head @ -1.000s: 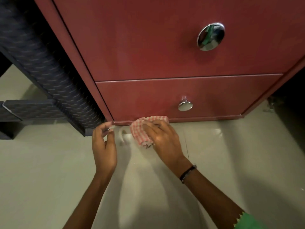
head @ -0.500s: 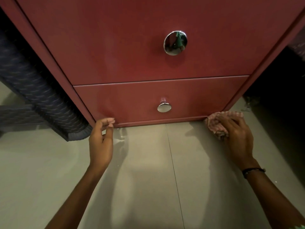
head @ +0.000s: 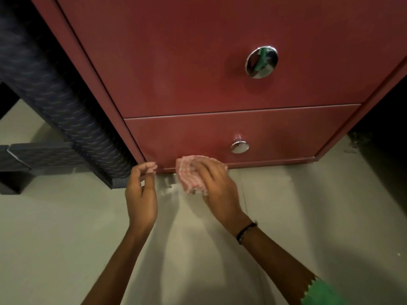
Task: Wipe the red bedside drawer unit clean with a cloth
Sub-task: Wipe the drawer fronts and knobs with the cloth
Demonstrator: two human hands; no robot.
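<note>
The red drawer unit (head: 198, 73) fills the upper half of the view, with a large chrome knob (head: 261, 62) on its upper drawer and a small chrome knob (head: 239, 146) on its lower one. My right hand (head: 217, 186) holds a crumpled red-and-white checked cloth (head: 189, 175) against the unit's bottom strip, left of the small knob. My left hand (head: 142, 190) is beside it at the unit's lower left corner, fingers loosely curled, fingertips at the base edge, holding nothing.
A dark blue textured bed frame (head: 57, 111) runs diagonally along the unit's left side, its corner close to my left hand. Pale floor tiles (head: 308, 216) lie below. A dark gap (head: 387, 139) opens to the right of the unit.
My right hand has swept the cloth leftward along the bottom strip, from the unit's right corner back to near my left hand. My left hand stays at the lower left corner.
</note>
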